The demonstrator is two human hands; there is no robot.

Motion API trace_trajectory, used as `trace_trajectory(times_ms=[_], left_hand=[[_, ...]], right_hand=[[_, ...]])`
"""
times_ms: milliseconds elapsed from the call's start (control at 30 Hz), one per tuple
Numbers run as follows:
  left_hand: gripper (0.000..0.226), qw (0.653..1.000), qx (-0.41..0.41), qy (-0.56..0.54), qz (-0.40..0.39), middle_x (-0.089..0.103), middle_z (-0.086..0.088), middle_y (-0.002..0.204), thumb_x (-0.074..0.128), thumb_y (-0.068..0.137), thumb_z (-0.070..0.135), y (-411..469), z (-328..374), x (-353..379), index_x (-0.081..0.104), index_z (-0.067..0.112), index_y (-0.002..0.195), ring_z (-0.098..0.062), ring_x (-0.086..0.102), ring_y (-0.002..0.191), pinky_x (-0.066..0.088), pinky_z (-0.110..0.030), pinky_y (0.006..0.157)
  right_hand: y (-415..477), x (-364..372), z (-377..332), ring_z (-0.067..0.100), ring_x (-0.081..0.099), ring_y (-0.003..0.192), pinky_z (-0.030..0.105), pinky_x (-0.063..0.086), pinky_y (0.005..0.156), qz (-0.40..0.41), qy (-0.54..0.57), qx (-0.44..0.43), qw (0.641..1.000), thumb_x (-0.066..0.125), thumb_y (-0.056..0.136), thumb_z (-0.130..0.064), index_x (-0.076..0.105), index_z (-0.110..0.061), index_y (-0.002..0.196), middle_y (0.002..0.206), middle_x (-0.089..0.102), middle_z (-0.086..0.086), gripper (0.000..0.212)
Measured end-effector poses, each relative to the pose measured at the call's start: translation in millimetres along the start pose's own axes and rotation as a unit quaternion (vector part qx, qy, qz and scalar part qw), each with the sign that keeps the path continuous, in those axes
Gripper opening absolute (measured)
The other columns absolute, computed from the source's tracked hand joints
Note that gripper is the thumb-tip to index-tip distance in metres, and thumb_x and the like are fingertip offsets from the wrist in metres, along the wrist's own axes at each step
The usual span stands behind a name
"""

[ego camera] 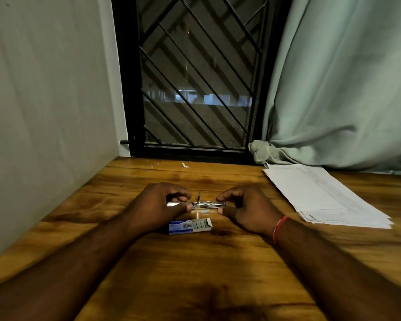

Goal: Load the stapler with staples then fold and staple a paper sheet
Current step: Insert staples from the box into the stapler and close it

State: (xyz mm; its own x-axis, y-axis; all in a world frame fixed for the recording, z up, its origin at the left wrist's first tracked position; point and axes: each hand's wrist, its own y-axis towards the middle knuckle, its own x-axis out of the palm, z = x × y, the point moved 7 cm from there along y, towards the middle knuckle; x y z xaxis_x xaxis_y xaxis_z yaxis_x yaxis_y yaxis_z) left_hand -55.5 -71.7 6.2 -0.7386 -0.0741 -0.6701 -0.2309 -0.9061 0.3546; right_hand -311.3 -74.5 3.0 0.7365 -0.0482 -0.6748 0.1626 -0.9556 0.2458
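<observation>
A small metal stapler [205, 203] lies on the wooden table [195, 274], opened up, with a thin metal part standing upright at its middle. My left hand [158, 205] grips its left end between thumb and curled fingers. My right hand [245, 208] pinches its right end. A short strip of staples [204, 212] lies on the table just in front of the stapler. Nearer to me sits a blue staple box [190, 225], slid open, with rows of staples showing at its right half. A stack of white paper sheets [322, 195] lies at the right.
A pale wall runs along the table's left side. A barred dark window stands behind the far edge, and a light green curtain [333, 89] hangs over the back right corner, touching the paper stack. Small scraps [185, 165] lie near the far edge.
</observation>
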Motion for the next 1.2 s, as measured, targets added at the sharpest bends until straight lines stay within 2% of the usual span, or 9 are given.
trace_trajectory(times_ms=[133,233,333,400,533,633,900,1067,1200], left_hand=[[0.035,0.999,0.009,-0.033,0.021,0.078,0.022,0.113,0.085,0.091,0.036,0.0,17.4,4.1,0.077,0.037,0.125,0.011,0.070,0.102,0.061,-0.022,0.091],[0.025,0.999,0.033,-0.013,0.042,0.078,0.022,0.117,0.081,0.095,0.035,2.2,27.9,5.9,0.080,0.036,0.120,0.011,0.069,0.103,0.060,-0.021,0.092],[0.019,0.997,0.054,0.013,0.051,0.079,0.022,0.113,0.077,0.098,0.034,5.4,31.5,8.2,0.082,0.035,0.116,0.010,0.071,0.099,0.063,-0.026,0.091],[0.019,0.995,0.084,0.051,0.031,0.080,0.023,0.113,0.075,0.100,0.036,9.0,36.3,11.8,0.082,0.036,0.117,0.010,0.070,0.099,0.063,-0.030,0.091],[0.021,0.975,0.160,0.151,-0.032,0.079,0.021,0.114,0.068,0.103,0.038,16.6,47.9,24.0,0.080,0.036,0.121,0.006,0.068,0.100,0.061,-0.035,0.088],[0.021,0.972,0.166,0.161,-0.043,0.078,0.020,0.112,0.067,0.103,0.036,19.5,49.1,27.3,0.080,0.036,0.120,0.005,0.067,0.098,0.060,-0.035,0.086],[0.025,0.971,0.150,0.158,-0.094,0.074,0.024,0.118,0.067,0.105,0.036,13.9,41.2,23.9,0.076,0.041,0.128,0.007,0.064,0.105,0.059,-0.031,0.092],[0.029,0.970,0.134,0.173,-0.104,0.068,0.024,0.122,0.064,0.107,0.033,14.4,39.6,26.4,0.072,0.043,0.133,0.003,0.056,0.112,0.053,-0.034,0.100],[0.030,0.973,0.130,0.159,-0.102,0.068,0.021,0.119,0.064,0.106,0.030,14.6,39.0,26.9,0.073,0.045,0.131,0.001,0.057,0.110,0.054,-0.035,0.098]], right_hand=[[2.4,5.4,-5.4,0.002,0.069,0.098,0.032,0.060,0.094,0.009,-0.018,-0.035,0.999,0.087,0.094,-0.025,0.087,-0.027,0.106,0.102,0.077,-0.017,0.012],[4.9,8.4,-7.5,0.005,0.068,0.093,0.030,0.059,0.087,0.012,-0.020,-0.049,0.999,0.087,0.094,-0.023,0.088,-0.027,0.102,0.097,0.076,-0.016,0.009],[7.3,11.6,-5.8,0.005,0.069,0.090,0.028,0.059,0.084,0.014,-0.011,-0.045,0.999,0.087,0.093,-0.021,0.088,-0.027,0.098,0.095,0.076,-0.014,0.008],[8.6,13.9,-5.0,0.006,0.070,0.089,0.029,0.059,0.082,0.015,-0.008,-0.045,0.999,0.087,0.093,-0.021,0.088,-0.026,0.097,0.094,0.078,-0.013,0.006],[11.1,13.6,-3.0,0.003,0.066,0.086,0.020,0.050,0.076,0.017,-0.010,-0.045,0.999,0.088,0.092,-0.021,0.088,-0.025,0.095,0.089,0.072,-0.014,0.005],[10.9,13.2,-1.2,0.002,0.064,0.086,0.019,0.047,0.075,0.016,-0.007,-0.040,0.999,0.088,0.093,-0.021,0.087,-0.025,0.095,0.090,0.070,-0.016,0.004],[10.2,11.9,3.8,0.004,0.068,0.082,0.022,0.056,0.075,0.016,0.007,-0.038,0.999,0.087,0.093,-0.021,0.086,-0.029,0.099,0.091,0.077,-0.013,0.010],[7.4,11.3,-5.7,-0.001,0.068,0.093,0.022,0.057,0.083,0.022,-0.021,-0.093,0.995,0.087,0.092,-0.020,0.086,-0.037,0.105,0.099,0.076,-0.019,0.021],[4.9,11.4,-10.8,-0.001,0.069,0.094,0.027,0.059,0.085,0.024,-0.052,-0.121,0.991,0.087,0.092,-0.021,0.087,-0.037,0.103,0.098,0.077,-0.021,0.019]])
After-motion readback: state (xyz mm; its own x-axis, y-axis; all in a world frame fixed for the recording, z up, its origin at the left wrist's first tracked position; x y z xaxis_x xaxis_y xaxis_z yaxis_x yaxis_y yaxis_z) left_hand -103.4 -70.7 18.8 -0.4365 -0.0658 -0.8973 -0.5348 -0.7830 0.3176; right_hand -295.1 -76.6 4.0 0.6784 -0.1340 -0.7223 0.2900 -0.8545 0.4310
